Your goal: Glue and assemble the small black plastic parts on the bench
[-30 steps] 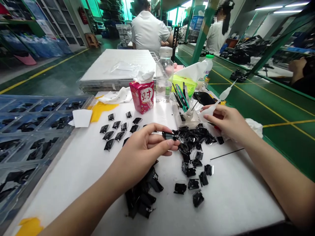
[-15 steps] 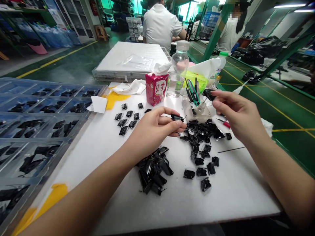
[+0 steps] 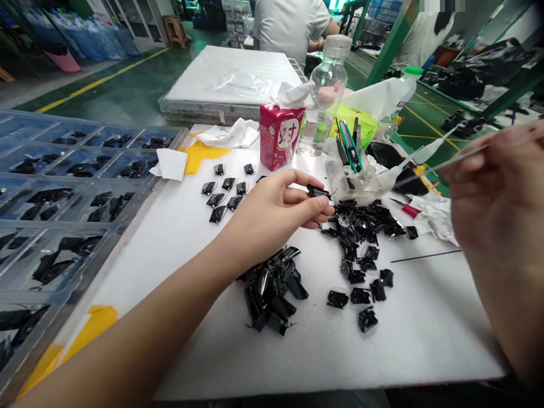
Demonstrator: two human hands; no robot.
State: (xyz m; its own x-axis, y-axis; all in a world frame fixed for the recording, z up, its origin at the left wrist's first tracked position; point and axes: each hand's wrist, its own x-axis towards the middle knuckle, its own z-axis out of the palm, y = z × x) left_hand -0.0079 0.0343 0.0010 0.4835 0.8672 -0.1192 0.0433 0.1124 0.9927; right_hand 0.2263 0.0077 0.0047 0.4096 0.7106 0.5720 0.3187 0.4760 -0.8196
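Note:
Between the thumb and fingers of my left hand (image 3: 293, 198) is a small black part (image 3: 318, 192), above the white tabletop. My right hand (image 3: 497, 164), blurred at the right edge, pinches a thin pale strip or tool (image 3: 467, 152) that I cannot make out clearly. Below my left hand lies a pile of glossy black pieces (image 3: 272, 292). A second black heap (image 3: 365, 224) spreads right of my left fingertips, with several separate pieces (image 3: 360, 296) nearer me. More small black parts (image 3: 228, 183) lie in loose rows beyond my left wrist.
A compartment tray (image 3: 140, 218) holding black parts runs along the left. Behind the hands stand a red carton (image 3: 280, 136), a clear bottle (image 3: 329, 73) and a holder (image 3: 359, 190) with green-handled tools. A seated person (image 3: 289, 28) is beyond. Red-handled tweezers (image 3: 411, 210) lie at the right.
My right hand has moved right and closer to the camera, away from the tool holder. My left hand still holds the black part. The view has tilted down slightly.

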